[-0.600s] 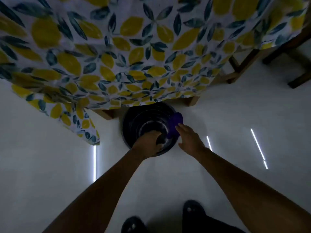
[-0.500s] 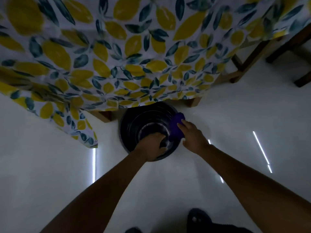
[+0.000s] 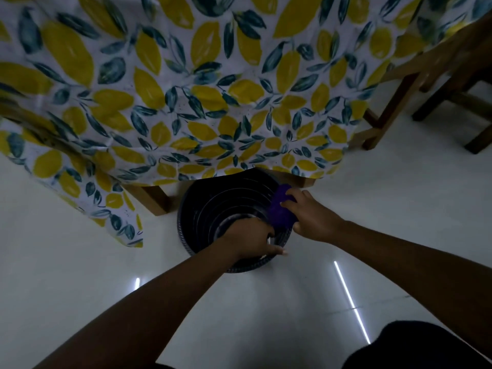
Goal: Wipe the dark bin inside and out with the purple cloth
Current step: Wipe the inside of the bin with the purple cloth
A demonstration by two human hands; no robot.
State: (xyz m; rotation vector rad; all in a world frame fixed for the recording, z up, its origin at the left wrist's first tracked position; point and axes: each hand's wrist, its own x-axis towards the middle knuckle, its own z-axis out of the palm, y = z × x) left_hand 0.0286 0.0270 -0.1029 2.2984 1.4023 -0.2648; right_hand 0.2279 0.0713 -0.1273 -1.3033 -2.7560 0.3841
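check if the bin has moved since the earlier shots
No. The bin still stands just right of the table leg, its far rim under the tablecloth edge.

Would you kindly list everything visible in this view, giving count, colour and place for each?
Dark bin: one, black with a ribbed inside, on the floor at the tablecloth's hem.
Purple cloth: one, purple, on the bin's right rim under the right hand.
Tablecloth: one, white with yellow lemons and dark green leaves, hanging across the top.
Wooden legs: several, brown, below the tablecloth and at far right.
Floor: one, glossy white, with streaks of reflected light.
Left hand: one, grips the bin's near rim.
Right hand: one, holds the purple cloth against the rim.
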